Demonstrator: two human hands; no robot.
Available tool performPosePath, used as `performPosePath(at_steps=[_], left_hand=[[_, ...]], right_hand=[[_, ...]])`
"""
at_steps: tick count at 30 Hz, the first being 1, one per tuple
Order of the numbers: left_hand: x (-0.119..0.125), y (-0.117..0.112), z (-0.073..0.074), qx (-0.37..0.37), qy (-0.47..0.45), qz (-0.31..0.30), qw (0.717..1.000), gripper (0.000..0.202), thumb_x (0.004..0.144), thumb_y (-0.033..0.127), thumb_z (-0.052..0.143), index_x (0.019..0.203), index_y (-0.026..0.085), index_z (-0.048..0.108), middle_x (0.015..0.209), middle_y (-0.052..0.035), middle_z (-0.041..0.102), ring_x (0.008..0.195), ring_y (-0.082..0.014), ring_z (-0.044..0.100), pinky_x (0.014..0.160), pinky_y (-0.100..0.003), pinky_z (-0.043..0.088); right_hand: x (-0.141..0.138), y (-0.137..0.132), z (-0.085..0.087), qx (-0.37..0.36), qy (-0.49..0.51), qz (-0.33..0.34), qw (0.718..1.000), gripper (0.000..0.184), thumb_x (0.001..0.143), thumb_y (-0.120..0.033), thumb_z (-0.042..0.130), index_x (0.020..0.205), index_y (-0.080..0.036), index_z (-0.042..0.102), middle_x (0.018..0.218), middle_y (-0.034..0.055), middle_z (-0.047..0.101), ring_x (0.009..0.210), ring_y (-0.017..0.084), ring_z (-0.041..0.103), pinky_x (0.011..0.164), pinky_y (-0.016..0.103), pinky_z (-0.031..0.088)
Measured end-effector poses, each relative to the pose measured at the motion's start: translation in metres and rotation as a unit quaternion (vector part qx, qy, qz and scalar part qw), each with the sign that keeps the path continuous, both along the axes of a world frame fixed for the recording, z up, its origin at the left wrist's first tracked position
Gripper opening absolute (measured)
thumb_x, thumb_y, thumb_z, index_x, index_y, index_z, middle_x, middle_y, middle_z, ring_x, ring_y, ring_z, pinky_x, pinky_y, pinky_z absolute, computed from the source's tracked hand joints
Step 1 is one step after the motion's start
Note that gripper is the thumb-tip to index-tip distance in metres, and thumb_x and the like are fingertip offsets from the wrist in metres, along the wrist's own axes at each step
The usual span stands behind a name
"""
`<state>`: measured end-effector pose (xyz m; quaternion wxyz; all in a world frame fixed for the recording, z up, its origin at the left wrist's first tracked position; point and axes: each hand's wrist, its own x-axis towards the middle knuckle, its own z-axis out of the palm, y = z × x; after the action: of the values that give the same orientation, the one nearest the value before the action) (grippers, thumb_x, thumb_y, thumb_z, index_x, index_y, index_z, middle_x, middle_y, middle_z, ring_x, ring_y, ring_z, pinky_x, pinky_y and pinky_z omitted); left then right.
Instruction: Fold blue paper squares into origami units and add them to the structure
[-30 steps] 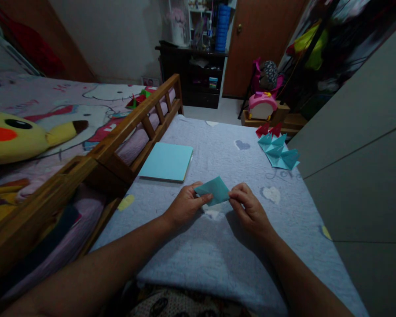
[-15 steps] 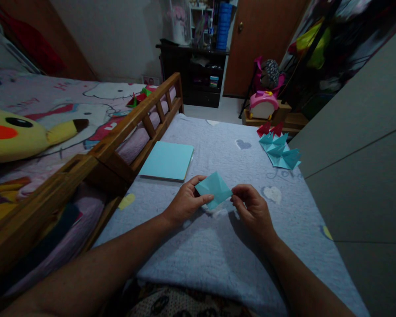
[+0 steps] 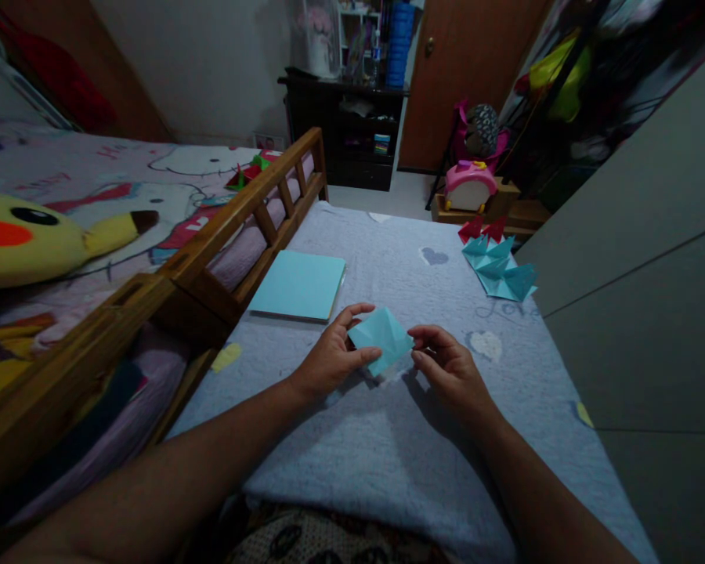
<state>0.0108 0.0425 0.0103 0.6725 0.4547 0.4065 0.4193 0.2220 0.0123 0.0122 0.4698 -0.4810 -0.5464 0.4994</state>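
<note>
A small light-blue square of folded paper (image 3: 383, 335) is held above the bedsheet, with creases across its face. My left hand (image 3: 332, 352) grips its left side, thumb on top and fingers underneath. At the paper's right corner, my right hand (image 3: 446, 368) has its thumb and fingertips around the edge, slightly parted, with the folded layers loosened there. On the sheet beyond my left hand lies a neat stack of light-blue paper squares (image 3: 298, 285). Several folded light-blue paper shapes (image 3: 499, 270) rest at the far right, with red folded paper (image 3: 482, 229) behind them.
The pale-blue sheet (image 3: 352, 462) covers the surface beneath my hands. A wooden bed rail (image 3: 244, 204) runs along the left, with a yellow plush toy (image 3: 29, 239) past it. A light cabinet panel (image 3: 652, 329) borders the right side.
My right thumb and index finger have parted slightly at the paper's right corner, and the layers there look a little more separated. My left hand keeps nearly the same hold.
</note>
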Motion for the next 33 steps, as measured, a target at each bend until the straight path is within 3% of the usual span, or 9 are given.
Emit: performPosePath(at_steps=[10,23,28,33], left_hand=[[0.0022,-0.0006,0.0049,-0.002,-0.026,0.009,1.0,0.066,0.063,0.017,0.085,0.123,0.025,0.057,0.097,0.0004,0.061,0.081,-0.0141,0.062,0.069,-0.023,0.052],[0.0003,-0.0005,-0.0026,0.024,-0.016,-0.01,1.0,0.06,0.069,0.02,0.083,0.121,0.028,0.054,0.095,0.0027,0.057,0.075,-0.0112,0.059,0.065,-0.021,0.049],[-0.0006,-0.001,-0.0015,0.036,-0.005,-0.026,0.999,0.058,0.069,0.021,0.082,0.12,0.028,0.055,0.093,0.0034,0.056,0.071,-0.0093,0.055,0.062,-0.02,0.047],[-0.001,-0.0007,-0.0028,0.042,0.0,-0.04,0.998,0.055,0.072,0.021,0.08,0.12,0.028,0.055,0.099,0.0019,0.056,0.071,-0.0086,0.055,0.062,-0.02,0.046]], right_hand=[[-0.0002,0.0022,0.0006,-0.039,0.05,0.005,0.998,0.032,0.077,-0.035,0.076,0.105,-0.025,0.065,0.084,-0.0016,0.056,0.069,0.013,0.054,0.062,0.025,0.046],[0.0029,0.0005,0.0022,-0.043,0.059,0.049,0.996,0.021,0.082,-0.036,0.075,0.091,-0.024,0.06,0.082,-0.0019,0.055,0.069,0.014,0.052,0.062,0.026,0.043],[0.0051,0.0014,0.0015,0.037,-0.021,0.081,0.996,0.008,0.087,-0.029,0.068,0.093,-0.024,0.067,0.089,0.0005,0.051,0.078,0.015,0.052,0.07,0.029,0.043],[0.0056,0.0008,0.0034,0.099,-0.061,0.105,0.988,0.008,0.089,-0.024,0.064,0.093,-0.025,0.07,0.09,0.0018,0.047,0.083,0.017,0.049,0.076,0.032,0.043]])
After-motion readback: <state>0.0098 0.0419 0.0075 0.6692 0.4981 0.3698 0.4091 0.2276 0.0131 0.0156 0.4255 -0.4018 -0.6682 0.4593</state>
